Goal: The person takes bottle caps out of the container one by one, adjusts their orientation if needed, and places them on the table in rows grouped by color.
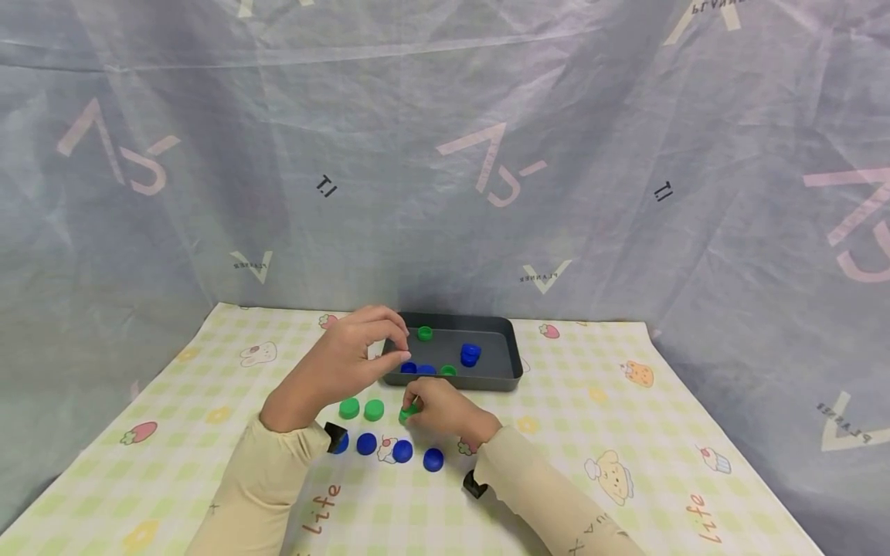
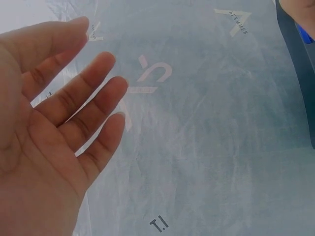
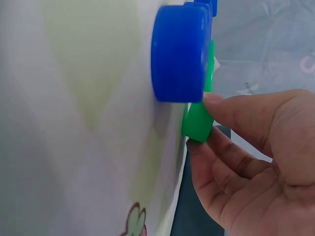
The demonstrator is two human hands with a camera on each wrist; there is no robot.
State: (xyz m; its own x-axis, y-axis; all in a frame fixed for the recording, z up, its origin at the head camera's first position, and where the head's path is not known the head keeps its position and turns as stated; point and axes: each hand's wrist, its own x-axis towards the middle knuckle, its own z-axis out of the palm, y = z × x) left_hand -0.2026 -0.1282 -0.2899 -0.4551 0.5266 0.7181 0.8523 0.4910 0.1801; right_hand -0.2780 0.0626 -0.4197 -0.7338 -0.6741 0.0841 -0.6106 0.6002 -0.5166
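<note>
My right hand (image 1: 448, 408) pinches a green bottle cap (image 1: 406, 415) down at the tablecloth, just in front of a dark tray. In the right wrist view the thumb and fingers grip the green cap at its edge, with a blue cap (image 3: 179, 54) standing closer to the camera. Two more green caps (image 1: 374, 409) lie to the left of that hand. Nearer the front, several blue caps (image 1: 402, 451) form a row. My left hand (image 1: 351, 351) hovers by the tray's left end, fingers loosely bent and holding nothing; its palm shows in the left wrist view (image 2: 64, 113).
The dark tray (image 1: 490, 381) stands at the back of the table, with loose blue caps (image 1: 470, 354) and green caps (image 1: 425, 333) inside. A checked, printed tablecloth (image 1: 236, 432) covers the table. Behind it hangs a grey curtain (image 1: 389, 232).
</note>
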